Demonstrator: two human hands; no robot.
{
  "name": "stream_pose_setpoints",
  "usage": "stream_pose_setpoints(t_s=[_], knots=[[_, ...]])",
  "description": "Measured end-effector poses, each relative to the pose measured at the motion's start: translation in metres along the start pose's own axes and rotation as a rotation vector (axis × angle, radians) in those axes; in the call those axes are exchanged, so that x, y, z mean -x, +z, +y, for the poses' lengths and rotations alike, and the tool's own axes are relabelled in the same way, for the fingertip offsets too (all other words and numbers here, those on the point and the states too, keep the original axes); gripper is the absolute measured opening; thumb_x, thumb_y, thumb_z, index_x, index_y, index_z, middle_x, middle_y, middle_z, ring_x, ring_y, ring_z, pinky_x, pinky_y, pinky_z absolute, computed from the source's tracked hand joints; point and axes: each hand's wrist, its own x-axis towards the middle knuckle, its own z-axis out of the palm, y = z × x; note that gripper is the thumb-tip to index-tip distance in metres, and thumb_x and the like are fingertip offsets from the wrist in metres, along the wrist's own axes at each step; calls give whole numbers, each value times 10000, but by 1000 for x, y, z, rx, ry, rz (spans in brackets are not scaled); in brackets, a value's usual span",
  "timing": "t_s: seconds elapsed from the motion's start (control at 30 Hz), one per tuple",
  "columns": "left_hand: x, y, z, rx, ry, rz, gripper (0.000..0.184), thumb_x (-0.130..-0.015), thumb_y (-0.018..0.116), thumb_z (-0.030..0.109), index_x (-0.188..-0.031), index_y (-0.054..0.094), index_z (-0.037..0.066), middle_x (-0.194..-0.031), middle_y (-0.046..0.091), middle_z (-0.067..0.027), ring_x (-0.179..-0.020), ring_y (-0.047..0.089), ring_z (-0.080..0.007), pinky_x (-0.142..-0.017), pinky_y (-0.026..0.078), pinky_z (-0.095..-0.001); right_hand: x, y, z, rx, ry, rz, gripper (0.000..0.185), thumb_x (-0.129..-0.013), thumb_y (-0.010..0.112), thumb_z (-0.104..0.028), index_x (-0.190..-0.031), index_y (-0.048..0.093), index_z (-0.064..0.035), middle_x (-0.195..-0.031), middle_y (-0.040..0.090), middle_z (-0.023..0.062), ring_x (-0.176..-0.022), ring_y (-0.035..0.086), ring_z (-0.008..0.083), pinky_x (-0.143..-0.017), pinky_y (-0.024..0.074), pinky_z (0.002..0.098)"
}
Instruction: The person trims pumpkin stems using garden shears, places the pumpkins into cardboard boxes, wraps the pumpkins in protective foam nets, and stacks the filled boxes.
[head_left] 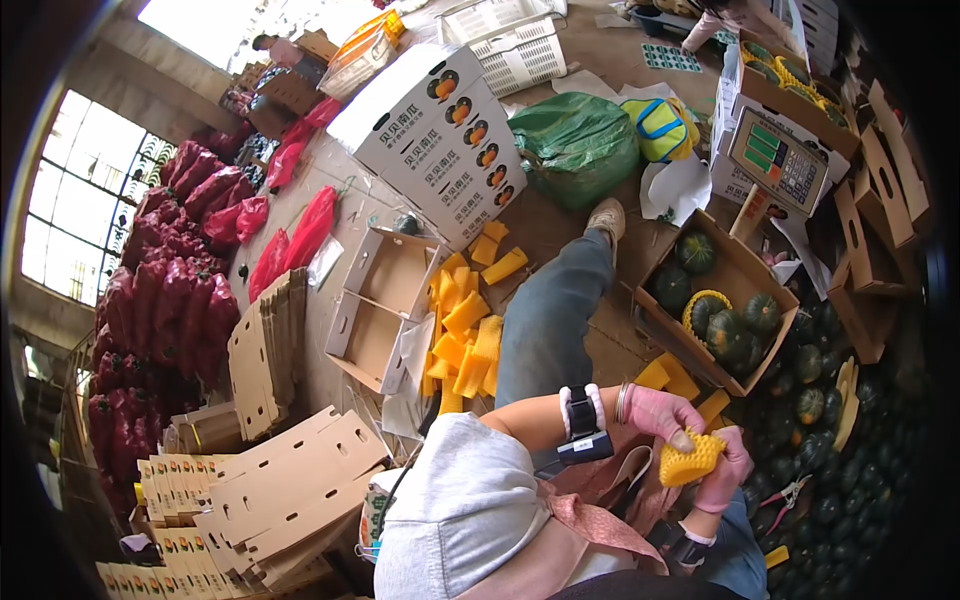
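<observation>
A yellow foam net sleeve (690, 459) is held between my two hands above my lap. My left hand (664, 412), in a pink glove with bare fingertips, is closed on its upper edge. My right hand (728, 472), gloved the same way, grips its right side with fingers curled round it. Whether anything is inside the sleeve, I cannot tell. Just above my hands, an open cardboard box (657, 325) holds several dark green pumpkins (696, 253), one partly wrapped in yellow netting.
Many loose pumpkins (860, 500) cover the floor at right, with pink-handled cutters (785, 497) among them. Yellow foam sleeves (465, 315) lie beside a divided tray (375, 320). A scale (775, 160), stacked white boxes (430, 140), and flattened cardboard (295, 490) surround me. Another person's hand (692, 40) shows at top.
</observation>
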Motion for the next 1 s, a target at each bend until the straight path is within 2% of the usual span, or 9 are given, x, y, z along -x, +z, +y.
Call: stream_pose_setpoints(t_s=[0.13,0.23,0.3,0.37,0.5,0.67,0.73,0.83,1.0], knots=[[9,-15,17,-52,-54,-116,241,-857,661,248,-839,610,13,-844,598,2,-811,535,-90,-763,442,-266,5,11,-23,-911,91,-179,185,-726,514,-71,-895,571,-21,-847,575,54,-854,539,186,-837,417,303],[9,-18,17,8,110,182,205,-868,649,217,-877,599,19,-834,590,6,-814,530,-84,-761,444,-266,17,25,-69,-1206,722,42,249,-757,571,-32,-996,622,16,-983,631,128,-964,576,220,-907,413,324],[6,0,22,290,55,288,191,-891,615,219,-938,585,36,-843,578,4,-819,527,-87,-770,447,-269,39,5,2,-412,582,-590,315,-815,615,-91,-1113,604,12,-1156,585,158,-1048,567,262,-963,403,353],[2,22,37,258,-36,290,283,-913,568,324,-987,573,51,-854,562,6,-821,529,-94,-763,447,-265,43,-19,20,-649,406,-631,313,-843,639,-158,-1114,602,-5,-1104,607,136,-1026,581,234,-923,446,353],[7,-2,6,28,-223,239,519,-878,517,550,-941,580,39,-830,527,37,-780,497,-87,-712,428,-253,12,-39,-3,-1056,237,-94,336,-856,642,-193,-1157,570,-63,-1053,602,116,-988,596,222,-787,522,349],[-34,-89,2,-130,-61,678,126,-863,657,180,-897,610,69,-787,568,52,-705,513,-55,-628,463,-205,-64,-35,57,-554,570,180,447,-917,539,-280,-1273,469,-20,-1027,613,85,-681,566,119,-485,437,216],[-52,-127,5,-958,98,793,148,-853,655,144,-920,612,18,-819,591,-16,-763,550,-102,-671,479,-256,-90,-33,84,-311,594,147,501,-924,529,-302,-1330,416,-31,-1020,612,49,-692,557,83,-439,412,181],[-83,-154,25,-1357,193,799,175,-857,645,137,-934,593,-12,-816,574,-30,-746,527,-112,-678,460,-255,-126,-21,95,-639,749,215,469,-949,473,-311,-1343,394,-70,-1015,601,-9,-740,563,85,-451,416,187],[-82,-188,14,-838,-20,867,188,-836,663,145,-931,590,1,-729,555,-73,-677,511,-132,-652,448,-257,-147,-6,104,-573,725,242,316,-950,472,-322,-1212,482,-145,-892,593,-22,-626,546,63,-417,405,191]])
